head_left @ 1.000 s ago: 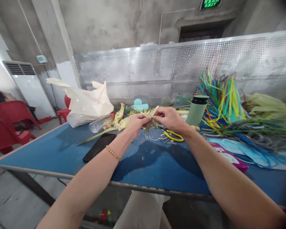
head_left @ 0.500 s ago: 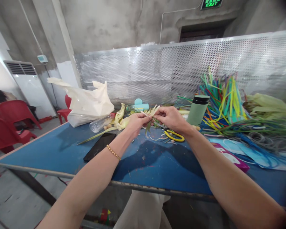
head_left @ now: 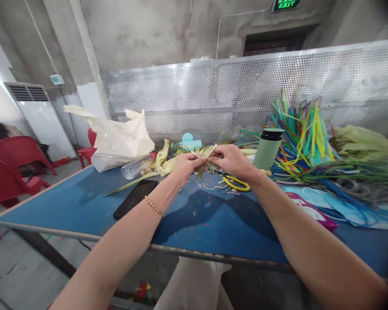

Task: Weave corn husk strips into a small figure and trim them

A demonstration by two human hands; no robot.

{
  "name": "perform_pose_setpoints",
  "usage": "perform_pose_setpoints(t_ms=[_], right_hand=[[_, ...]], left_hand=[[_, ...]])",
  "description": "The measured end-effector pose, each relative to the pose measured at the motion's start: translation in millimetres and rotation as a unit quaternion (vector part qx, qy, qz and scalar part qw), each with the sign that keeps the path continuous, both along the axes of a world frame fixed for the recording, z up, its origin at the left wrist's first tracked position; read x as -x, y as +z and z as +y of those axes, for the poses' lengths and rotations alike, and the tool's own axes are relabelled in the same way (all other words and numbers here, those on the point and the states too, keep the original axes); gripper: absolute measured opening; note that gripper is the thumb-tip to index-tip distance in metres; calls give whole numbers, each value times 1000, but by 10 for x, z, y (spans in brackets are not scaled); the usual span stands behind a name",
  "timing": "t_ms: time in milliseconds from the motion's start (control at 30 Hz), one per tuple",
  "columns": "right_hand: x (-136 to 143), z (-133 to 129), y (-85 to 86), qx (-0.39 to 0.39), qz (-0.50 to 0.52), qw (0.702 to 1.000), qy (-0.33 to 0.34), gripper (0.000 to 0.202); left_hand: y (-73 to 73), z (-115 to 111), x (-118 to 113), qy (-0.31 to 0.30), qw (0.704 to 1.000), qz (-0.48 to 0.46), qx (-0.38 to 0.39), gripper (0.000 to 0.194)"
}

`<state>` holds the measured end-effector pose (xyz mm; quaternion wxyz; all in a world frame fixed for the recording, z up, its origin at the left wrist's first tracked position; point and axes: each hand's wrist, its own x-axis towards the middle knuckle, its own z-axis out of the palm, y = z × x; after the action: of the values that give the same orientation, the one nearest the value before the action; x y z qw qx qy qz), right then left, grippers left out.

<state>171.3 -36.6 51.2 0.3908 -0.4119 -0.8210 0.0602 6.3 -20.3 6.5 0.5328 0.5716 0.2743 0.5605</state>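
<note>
Half a second ago, the pale strips between the hands fanned apart at their upper ends; now they look closer together, more like one broad piece, near the centre of the frame. The left hand and right hand have barely moved, as has everything around them. The left hand's thumb and fingers are pinched narrow on the strips, a greenish end hanging just below. The right hand's fingers are also drawn close together at the strips; exactly which strand each fingertip presses is too small to tell. Both hands are above the worktop, with yellow-handled scissors near the right wrist and a dark phone left of centre.
</note>
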Motion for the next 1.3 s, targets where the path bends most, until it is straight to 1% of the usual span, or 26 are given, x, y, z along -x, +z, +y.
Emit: perform_pose_setpoints(t_ms=[100, 233, 333, 433, 500, 600, 667, 733, 800, 900, 1033, 1100, 1200, 1300], right_hand=[[10, -12, 5, -7, -16, 1000, -17, 15], [5, -25, 8, -1, -11, 999, -36, 17], [-37, -27, 24, 29, 9, 999, -22, 24], [-81, -13, 45, 33, 65, 997, 0, 30], [-87, 0, 49, 32, 94, 995, 24, 31], [-61, 14, 29, 44, 102, 992, 67, 29], [-39, 22, 5, 48, 103, 991, 71, 29], [-22, 30, -17, 47, 108, 991, 60, 30], [-8, 35, -33, 44, 121, 990, 54, 30], [21, 30, -39, 47, 157, 984, 63, 28], [49, 2, -31, 60, 191, 977, 70, 30], [38, -7, -22, 60, 188, 978, 62, 32], [2, -11, -9, 67, 158, 983, 59, 37], [-11, -9, -6, 84, 137, 984, 81, 33]], left_hand=[[-7, 6, -6, 6, 1000, -9, -13, 20], [10, -2, -4, 15, 1000, -17, -5, 20], [17, -7, 4, 12, 1000, -16, -11, 18], [9, -3, 10, 8, 1000, -14, -16, 17], [2, 1, 11, 5, 1000, -10, -19, 17], [-4, -4, 6, 3, 999, 12, -33, 17], [-1, -14, 1, 5, 999, 22, -30, 18], [8, -26, 0, 2, 999, 29, -30, 18], [24, -38, 6, -1, 998, 46, -51, 20], [53, -50, 28, 2, 993, 79, -92, 25], [66, -44, 49, -15, 992, 82, -99, 29], [55, -32, 47, -26, 993, 64, -94, 29], [33, -17, 36, -36, 996, 38, -74, 26], [26, -17, 30, -19, 998, 36, -56, 22]])
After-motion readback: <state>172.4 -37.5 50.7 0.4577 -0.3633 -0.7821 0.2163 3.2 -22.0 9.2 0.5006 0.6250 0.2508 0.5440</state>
